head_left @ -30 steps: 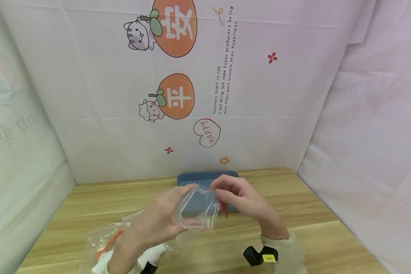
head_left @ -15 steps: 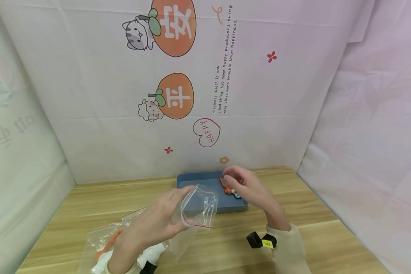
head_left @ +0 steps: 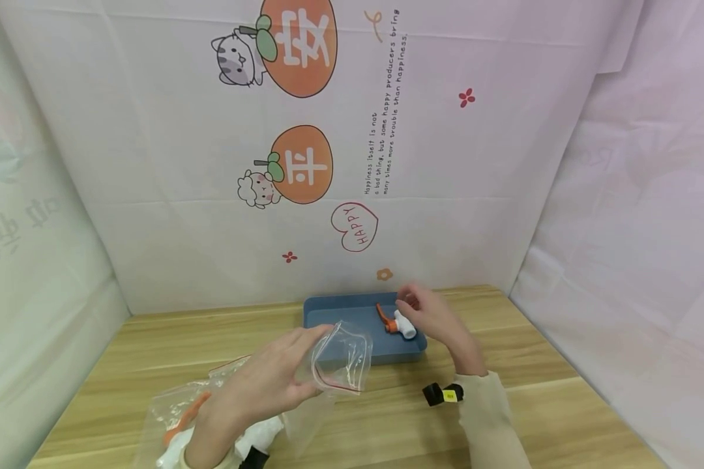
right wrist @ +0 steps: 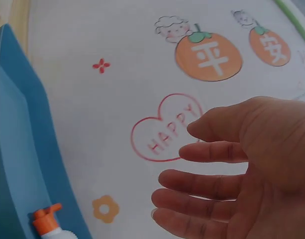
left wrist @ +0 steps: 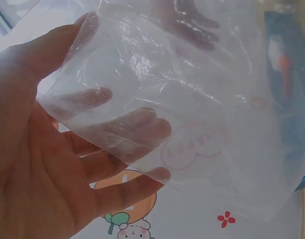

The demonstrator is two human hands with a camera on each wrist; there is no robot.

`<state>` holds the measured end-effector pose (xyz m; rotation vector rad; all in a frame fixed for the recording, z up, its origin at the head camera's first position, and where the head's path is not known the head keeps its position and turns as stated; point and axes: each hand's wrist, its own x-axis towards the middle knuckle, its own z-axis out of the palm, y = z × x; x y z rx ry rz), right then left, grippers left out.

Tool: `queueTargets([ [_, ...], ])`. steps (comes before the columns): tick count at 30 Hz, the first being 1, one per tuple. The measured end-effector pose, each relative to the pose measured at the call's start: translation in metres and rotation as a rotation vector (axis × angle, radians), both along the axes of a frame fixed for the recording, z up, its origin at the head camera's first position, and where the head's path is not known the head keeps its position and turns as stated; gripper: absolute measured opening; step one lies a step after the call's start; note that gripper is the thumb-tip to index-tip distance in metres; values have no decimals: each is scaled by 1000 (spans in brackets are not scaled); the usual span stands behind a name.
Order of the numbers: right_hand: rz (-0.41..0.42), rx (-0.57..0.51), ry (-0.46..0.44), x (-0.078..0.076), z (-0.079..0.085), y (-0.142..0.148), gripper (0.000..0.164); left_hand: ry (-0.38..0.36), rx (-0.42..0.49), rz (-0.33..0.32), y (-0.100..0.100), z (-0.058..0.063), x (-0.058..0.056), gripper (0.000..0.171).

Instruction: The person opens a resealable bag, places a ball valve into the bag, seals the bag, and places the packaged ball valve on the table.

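Observation:
My left hand [head_left: 270, 374] holds a clear zip-top bag [head_left: 343, 361] by its mouth, which gapes wide. In the left wrist view the fingers [left wrist: 127, 127] show through the bag's film. A white plastic ball valve [head_left: 405, 324] with an orange lever handle [head_left: 382, 314] lies at the right end of a blue tray [head_left: 334, 302]. My right hand [head_left: 434, 318] hovers just beside the valve, over the tray's right edge. The right wrist view shows its fingers [right wrist: 197, 199] loosely spread, holding nothing.
Left of my left forearm lie more clear bags [head_left: 158, 417], with an orange handle [head_left: 186, 417] and white parts [head_left: 261, 433] inside. Behind the tray rises a printed white cloth [head_left: 446, 228]; similar cloths hang at both sides. The table [head_left: 540, 397] has a wood-grain top.
My right hand has moved away from the bag's mouth to the right, over the tray's right end, bringing the valve into view. My left hand and the bag have barely moved.

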<state>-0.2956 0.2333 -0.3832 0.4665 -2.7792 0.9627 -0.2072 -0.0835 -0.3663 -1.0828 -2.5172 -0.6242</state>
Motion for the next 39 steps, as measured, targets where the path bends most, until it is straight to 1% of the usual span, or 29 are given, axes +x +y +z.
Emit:
queueTargets([
  [6, -17, 77, -10, -19, -20, -1, 26, -13, -4, 3, -1, -1, 0, 75],
  [10, -41, 138, 2, -31, -36, -2, 26, -20, -10, -3, -1, 0, -1, 74],
  [13, -59, 194, 9, -39, -50, -2, 27, -31, -18, -12, -2, 0, -1, 72],
  [16, -66, 225, 13, -44, -60, -3, 27, -39, -24, -20, -2, 0, -1, 71],
  [23, -112, 282, 52, -51, -76, -5, 26, -51, -24, -19, -2, 0, -1, 71],
  [26, -131, 305, 48, -52, -81, -4, 29, -63, -30, -19, -2, 0, -1, 72],
  [28, -147, 317, 25, -54, -85, -5, 31, -70, -33, -21, -2, 0, -1, 73],
  [32, -171, 304, 4, -56, -90, -8, 33, -78, -35, -20, -2, 0, -1, 72],
  [34, -176, 304, 18, -57, -92, -10, 33, -79, -35, -19, -2, 0, -1, 72],
  [37, -174, 343, 34, -58, -96, -12, 33, -82, -38, -16, -2, 0, -1, 72],
  [39, -175, 388, 40, -58, -100, -13, 34, -88, -39, -16, -2, 0, -1, 72],
])
